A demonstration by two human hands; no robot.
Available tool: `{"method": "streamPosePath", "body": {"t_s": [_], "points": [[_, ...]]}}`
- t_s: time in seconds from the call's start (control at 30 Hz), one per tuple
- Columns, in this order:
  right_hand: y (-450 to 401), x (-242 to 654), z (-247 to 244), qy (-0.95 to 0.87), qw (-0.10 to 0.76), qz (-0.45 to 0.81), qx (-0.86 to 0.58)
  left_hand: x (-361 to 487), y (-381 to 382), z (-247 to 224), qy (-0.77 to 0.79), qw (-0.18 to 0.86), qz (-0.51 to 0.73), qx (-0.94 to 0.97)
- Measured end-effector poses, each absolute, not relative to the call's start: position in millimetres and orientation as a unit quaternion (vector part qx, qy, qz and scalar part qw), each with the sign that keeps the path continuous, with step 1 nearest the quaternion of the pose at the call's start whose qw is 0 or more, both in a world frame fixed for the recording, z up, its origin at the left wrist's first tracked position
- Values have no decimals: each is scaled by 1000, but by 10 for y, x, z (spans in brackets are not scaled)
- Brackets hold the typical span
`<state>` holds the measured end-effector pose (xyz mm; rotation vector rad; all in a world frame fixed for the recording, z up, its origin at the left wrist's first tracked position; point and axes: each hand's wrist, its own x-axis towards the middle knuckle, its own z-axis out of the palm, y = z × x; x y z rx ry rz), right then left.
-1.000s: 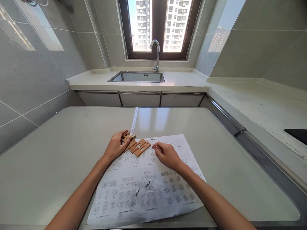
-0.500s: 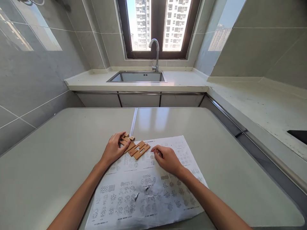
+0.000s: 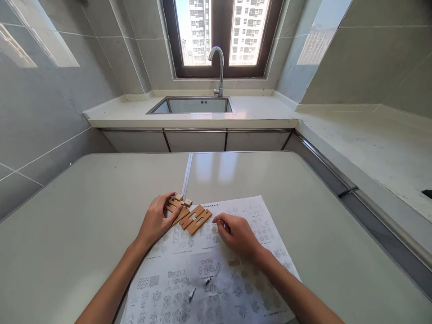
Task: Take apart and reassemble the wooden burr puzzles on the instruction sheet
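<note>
My left hand [image 3: 157, 219] curls its thumb and fingers around the left end of a group of flat wooden puzzle pieces. Part of the wooden pieces [image 3: 181, 215] is hidden behind the thumb. Two slotted pieces, a wooden piece [image 3: 191, 217] and a wooden piece marked 2 [image 3: 204, 218], lie side by side on the paper, beyond the thumb. Small pale wooden blocks [image 3: 188, 202] stick out at the far side. My right hand [image 3: 238, 234] rests on the sheet just right of the pieces, apart from them, fingers curled in with nothing visible between them.
A large printed sheet [image 3: 182, 270] with small diagrams and two torn spots lies under the hands on the pale table [image 3: 324, 216]. Past the table are a white counter [image 3: 259, 107], a sink [image 3: 199, 105] and a tap [image 3: 221, 72] below a window.
The camera view has shifted slightly, so the paper, pieces and hands sit a little lower in it. Both hands keep nearly the same pose by the pieces.
</note>
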<state>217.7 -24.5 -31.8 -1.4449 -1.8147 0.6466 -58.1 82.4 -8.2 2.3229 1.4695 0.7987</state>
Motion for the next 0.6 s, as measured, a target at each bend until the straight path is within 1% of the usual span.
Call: {"method": "streamPosePath", "body": {"t_s": [0.43, 0.6], "points": [[-274, 2177, -310, -698, 350, 255, -570, -564, 752, -87, 504, 138, 292, 801], [-263, 2183, -300, -699, 351, 256, -569, -461, 717, -95, 535, 135, 285, 784]]}}
